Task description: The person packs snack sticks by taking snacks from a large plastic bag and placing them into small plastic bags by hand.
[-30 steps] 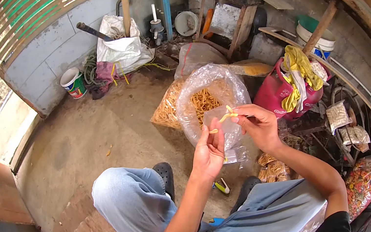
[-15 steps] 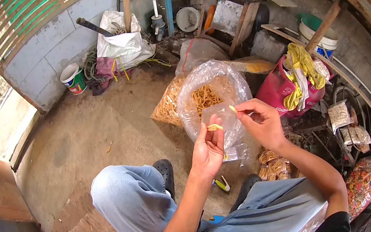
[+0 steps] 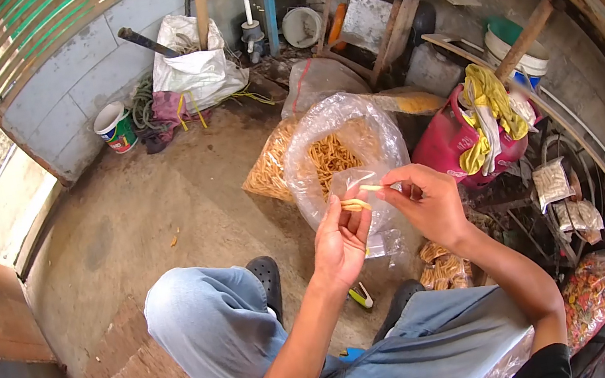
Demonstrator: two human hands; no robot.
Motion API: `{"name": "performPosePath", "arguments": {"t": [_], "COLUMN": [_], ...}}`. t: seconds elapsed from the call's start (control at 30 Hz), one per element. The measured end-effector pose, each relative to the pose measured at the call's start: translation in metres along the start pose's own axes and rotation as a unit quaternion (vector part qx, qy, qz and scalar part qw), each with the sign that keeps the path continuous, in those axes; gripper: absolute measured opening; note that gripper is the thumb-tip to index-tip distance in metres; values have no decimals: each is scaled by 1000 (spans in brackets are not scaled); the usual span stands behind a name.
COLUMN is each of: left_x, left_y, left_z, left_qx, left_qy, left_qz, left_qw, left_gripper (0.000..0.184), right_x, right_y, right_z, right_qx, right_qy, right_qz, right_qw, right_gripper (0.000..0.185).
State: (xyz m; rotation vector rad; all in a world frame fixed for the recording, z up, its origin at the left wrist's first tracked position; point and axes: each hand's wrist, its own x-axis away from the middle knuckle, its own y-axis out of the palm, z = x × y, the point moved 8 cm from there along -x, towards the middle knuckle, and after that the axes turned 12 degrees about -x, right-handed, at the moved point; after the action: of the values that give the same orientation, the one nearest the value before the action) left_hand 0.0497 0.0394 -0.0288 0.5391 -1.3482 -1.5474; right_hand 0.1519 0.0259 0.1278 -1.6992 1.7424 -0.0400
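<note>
My left hand (image 3: pixel 339 251) is palm up, its thumb and fingers closed around a few thin pale yellow strips (image 3: pixel 355 205); I cannot tell whether they are snack sticks or bands. My right hand (image 3: pixel 432 202) pinches one slender pale yellow strip (image 3: pixel 372 188) between thumb and fingertips, close to those in the left. Behind the fingers is a small clear plastic bag (image 3: pixel 350 179); what holds it is hidden. Just beyond stands a large open clear plastic sack (image 3: pixel 390 121) containing many brown stick snacks (image 3: pixel 332 158).
Filled packets of sticks (image 3: pixel 446 270) and a green-and-black tool (image 3: pixel 361 297) lie on the floor by my feet. To the right are a red container (image 3: pixel 446 139) draped with yellow cloth (image 3: pixel 488 107) and a bag of colourful pieces (image 3: pixel 601 298). A white pail (image 3: pixel 115 128) stands far left.
The right hand's strip now points left, nearer the left hand, and more of it shows. The strips in my left hand look straighter. The view has shifted slightly.
</note>
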Motion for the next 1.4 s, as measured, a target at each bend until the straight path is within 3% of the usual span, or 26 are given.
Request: {"name": "performPosePath", "arguments": {"t": [0.17,0.23,0.37,0.47,0.53,0.73,0.87,0.93,1.07,1.13,1.23,1.37,1.4], "left_x": [-1,-1,-5,-9,-8,-16,-32,-36,-37,-36,-38,-45,-43], "left_y": [-1,-2,-6,-14,-11,-29,-68,-82,-105,-107,-109,-117,-115], "left_z": [-6,-5,-1,-4,-5,-2,9,28,57,60,59,52,52], "left_qx": [21,27,64,82,83,38,99,112,83,89,98,120,99], "left_qy": [-27,-32,-16,-24,-29,-7,-10,24,72,69,63,38,43], "left_qz": [-26,-24,-9,-23,-42,24,44,43,103,97,75,37,62], "left_qw": [999,999,998,996,995,999,994,992,989,989,990,991,992], "left_gripper": [32,31,22,22,22,20,19,21,20,19,18,16,15], "right_x": [4,2,2,3,7,16,3,-19,-33,-27,-17,-3,0], "right_y": [7,5,8,19,25,40,28,15,35,65,99,134,138], "right_z": [16,7,-3,-5,-1,5,29,78,184,239,298,340,344], "right_qx": [-20,-25,-12,-4,13,43,-6,4,-20,98,155,177,234], "right_qy": [77,-11,1,-42,-151,-167,-172,63,101,166,168,157,154], "right_qz": [-36,-13,-94,-139,-126,-202,-132,-60,-44,-157,-196,-148,-141], "right_qw": [996,1000,996,989,980,964,976,996,994,969,954,960,949], "right_gripper": [21,19,19,15,15,17,13,10,15,19,21,15,14]}}
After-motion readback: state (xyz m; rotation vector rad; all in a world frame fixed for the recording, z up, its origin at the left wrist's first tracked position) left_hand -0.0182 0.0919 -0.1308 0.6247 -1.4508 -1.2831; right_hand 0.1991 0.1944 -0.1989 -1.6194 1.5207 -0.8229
